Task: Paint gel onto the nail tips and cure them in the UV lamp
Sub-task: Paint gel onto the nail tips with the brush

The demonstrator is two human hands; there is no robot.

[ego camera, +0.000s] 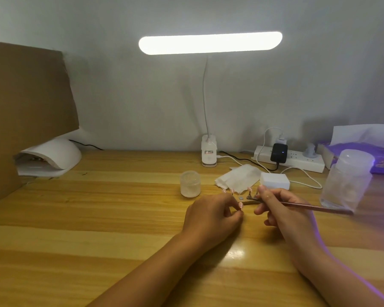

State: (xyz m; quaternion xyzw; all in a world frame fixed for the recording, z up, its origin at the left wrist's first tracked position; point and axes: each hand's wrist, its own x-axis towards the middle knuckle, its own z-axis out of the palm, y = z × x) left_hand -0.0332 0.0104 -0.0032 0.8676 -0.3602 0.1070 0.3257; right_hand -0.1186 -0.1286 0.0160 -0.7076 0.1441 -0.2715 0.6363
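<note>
My left hand (211, 216) pinches a small stand bearing a pink nail tip (241, 204) just above the wooden table (98, 207). My right hand (282, 209) grips a thin brown brush (315, 208), its working end reaching toward that tip. More pink nail tips (232, 191) stand on holders behind my hands, on a dark base (252, 197). A small frosted gel jar (190, 183) stands open just beyond my left hand. The white UV lamp (51, 157) sits at the far left, its opening facing right.
A lit desk lamp (210, 43) clamps at the back centre. Folded wipes (237, 178), a white block (275, 181), a power strip (290, 159) with cables, a frosted jar (347, 180) and a purple tissue pack (364, 151) crowd the right. Cardboard (24, 103) stands at left.
</note>
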